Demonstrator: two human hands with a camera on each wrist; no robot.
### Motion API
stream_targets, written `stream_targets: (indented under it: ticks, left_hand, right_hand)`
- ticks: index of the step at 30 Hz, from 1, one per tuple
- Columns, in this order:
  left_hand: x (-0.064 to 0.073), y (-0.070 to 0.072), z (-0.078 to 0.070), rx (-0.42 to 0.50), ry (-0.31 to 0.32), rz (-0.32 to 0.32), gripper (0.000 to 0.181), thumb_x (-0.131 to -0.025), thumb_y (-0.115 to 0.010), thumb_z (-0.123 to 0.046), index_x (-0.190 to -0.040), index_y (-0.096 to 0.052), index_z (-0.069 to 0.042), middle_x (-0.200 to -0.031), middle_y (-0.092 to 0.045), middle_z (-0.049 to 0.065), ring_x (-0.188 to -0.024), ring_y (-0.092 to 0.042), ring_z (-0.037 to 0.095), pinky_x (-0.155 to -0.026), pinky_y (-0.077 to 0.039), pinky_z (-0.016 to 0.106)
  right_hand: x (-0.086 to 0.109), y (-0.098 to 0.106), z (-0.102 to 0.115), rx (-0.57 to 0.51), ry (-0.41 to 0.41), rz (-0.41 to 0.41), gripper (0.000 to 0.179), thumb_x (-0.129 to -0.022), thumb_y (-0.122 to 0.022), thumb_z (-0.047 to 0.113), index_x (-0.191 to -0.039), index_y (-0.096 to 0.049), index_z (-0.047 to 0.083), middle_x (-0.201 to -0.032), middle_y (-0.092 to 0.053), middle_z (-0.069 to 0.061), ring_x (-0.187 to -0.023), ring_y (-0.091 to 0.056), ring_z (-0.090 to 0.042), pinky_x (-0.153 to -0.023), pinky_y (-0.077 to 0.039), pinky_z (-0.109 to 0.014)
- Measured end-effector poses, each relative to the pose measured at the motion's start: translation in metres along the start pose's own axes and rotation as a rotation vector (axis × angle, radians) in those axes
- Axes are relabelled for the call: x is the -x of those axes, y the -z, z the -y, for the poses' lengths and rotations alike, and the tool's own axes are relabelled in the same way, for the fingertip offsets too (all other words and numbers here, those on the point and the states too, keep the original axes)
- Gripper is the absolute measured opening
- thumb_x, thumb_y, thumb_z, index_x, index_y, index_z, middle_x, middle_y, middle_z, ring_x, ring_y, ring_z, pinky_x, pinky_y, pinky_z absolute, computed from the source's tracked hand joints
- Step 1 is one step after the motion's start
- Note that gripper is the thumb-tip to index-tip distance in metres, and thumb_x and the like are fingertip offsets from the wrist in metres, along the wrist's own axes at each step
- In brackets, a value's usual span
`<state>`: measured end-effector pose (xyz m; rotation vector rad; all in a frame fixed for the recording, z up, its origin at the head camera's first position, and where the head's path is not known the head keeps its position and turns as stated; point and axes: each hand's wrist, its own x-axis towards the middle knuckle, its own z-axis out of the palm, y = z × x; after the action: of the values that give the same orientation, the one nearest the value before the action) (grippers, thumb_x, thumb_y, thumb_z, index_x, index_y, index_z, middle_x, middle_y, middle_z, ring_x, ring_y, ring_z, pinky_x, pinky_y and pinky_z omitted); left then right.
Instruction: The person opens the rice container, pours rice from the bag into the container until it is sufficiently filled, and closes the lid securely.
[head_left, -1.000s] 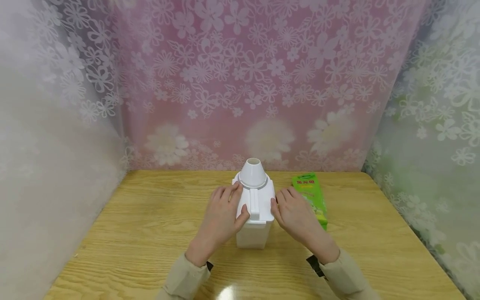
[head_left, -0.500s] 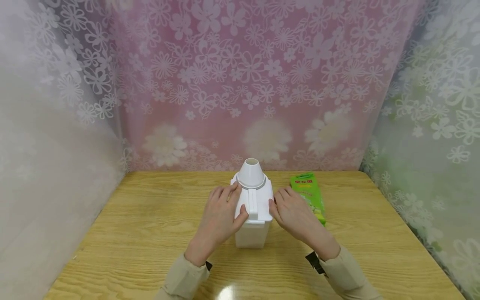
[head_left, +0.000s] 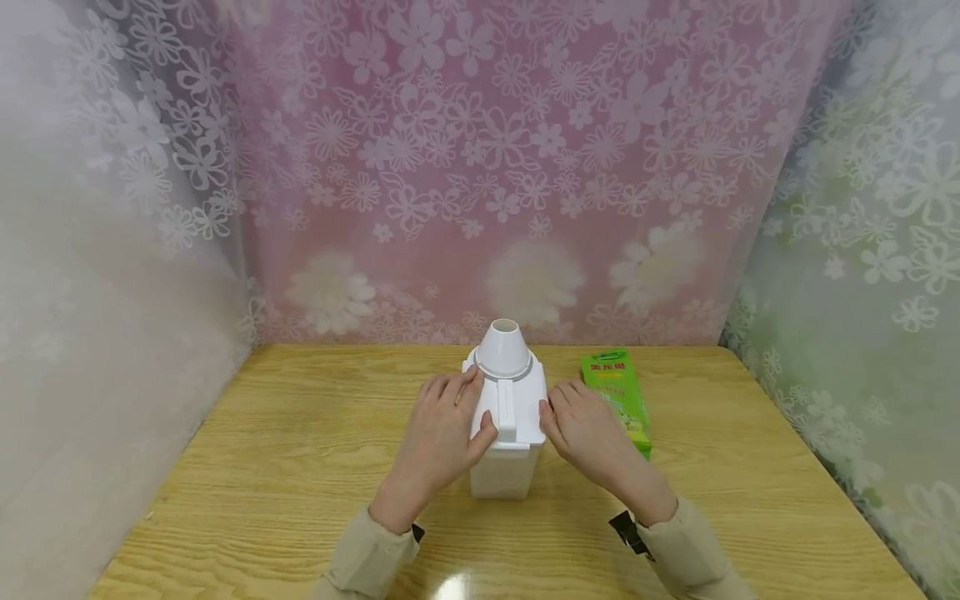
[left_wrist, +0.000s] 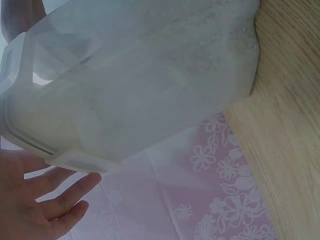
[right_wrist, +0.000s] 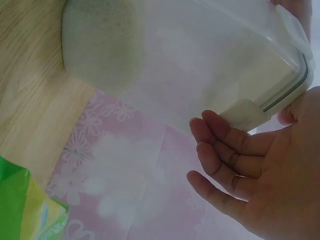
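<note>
A translucent white storage container [head_left: 501, 475] stands upright on the table, with pale contents at its bottom. Its white lid [head_left: 530, 400] carries a raised handle and a cone-shaped cap [head_left: 504, 350]. My left hand [head_left: 438, 429] holds the lid's left edge, the thumb on top near the handle. In the left wrist view a fingertip touches a side latch [left_wrist: 82, 162]. At the opposite edge, my right hand [head_left: 592, 429] grips with thumb above. The right wrist view shows its bent fingers [right_wrist: 212, 125] against the other latch [right_wrist: 245, 116].
A green packet [head_left: 618, 392] with red print lies right of the container, partly behind my right hand. The wooden table [head_left: 300, 467] ends at a pink floral curtain [head_left: 495, 208] at the back. Pale floral curtains hang on both sides.
</note>
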<state>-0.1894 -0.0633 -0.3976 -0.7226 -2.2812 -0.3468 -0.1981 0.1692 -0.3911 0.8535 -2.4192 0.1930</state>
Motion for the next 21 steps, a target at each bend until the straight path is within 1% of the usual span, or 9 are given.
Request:
stream_targets:
  ticks: [5, 10, 17, 21]
  left_hand:
    - [0.0009, -0.0016, 0.0004, -0.011, -0.014, -0.018, 0.047, -0.092, -0.059, -0.027, -0.128, -0.066, 0.003, -0.124, -0.067, 0.017, -0.104, -0.063, 0.034, -0.097, -0.051, 0.048]
    - [0.0011, -0.0013, -0.0002, 0.001, -0.011, -0.012, 0.047, -0.094, -0.055, -0.027, -0.129, -0.065, 0.003, -0.126, -0.067, 0.016, -0.106, -0.063, 0.034, -0.099, -0.05, 0.049]
    - [0.0028, -0.0006, -0.0003, 0.01, 0.014, 0.0, 0.047, -0.095, -0.056, -0.029, -0.13, -0.064, 0.001, -0.126, -0.066, 0.015, -0.106, -0.062, 0.033, -0.1, -0.049, 0.049]
    - [0.0038, -0.0006, -0.0002, 0.014, 0.025, 0.016, 0.048, -0.096, -0.054, -0.03, -0.132, -0.063, 0.0, -0.128, -0.064, 0.015, -0.109, -0.061, 0.033, -0.101, -0.048, 0.05]
  right_hand:
    - [0.0011, 0.0007, 0.0032, -0.001, -0.013, -0.014, 0.022, -0.1, -0.052, 0.014, -0.08, -0.054, 0.004, -0.079, -0.055, -0.007, -0.081, -0.056, -0.026, -0.075, -0.05, -0.038]
    - [0.0024, -0.0005, 0.0033, 0.007, -0.025, -0.024, 0.023, -0.1, -0.052, 0.015, -0.081, -0.054, 0.004, -0.081, -0.057, -0.009, -0.086, -0.059, -0.029, -0.08, -0.052, -0.039]
    - [0.0051, -0.0035, 0.0045, -0.016, -0.066, -0.035, 0.023, -0.101, -0.052, 0.018, -0.085, -0.059, 0.003, -0.087, -0.063, -0.011, -0.091, -0.063, -0.029, -0.082, -0.054, -0.041]
    - [0.0061, -0.0043, 0.0061, -0.016, -0.084, -0.069, 0.023, -0.101, -0.054, 0.019, -0.086, -0.063, 0.003, -0.089, -0.066, -0.011, -0.09, -0.065, -0.029, -0.079, -0.056, -0.041]
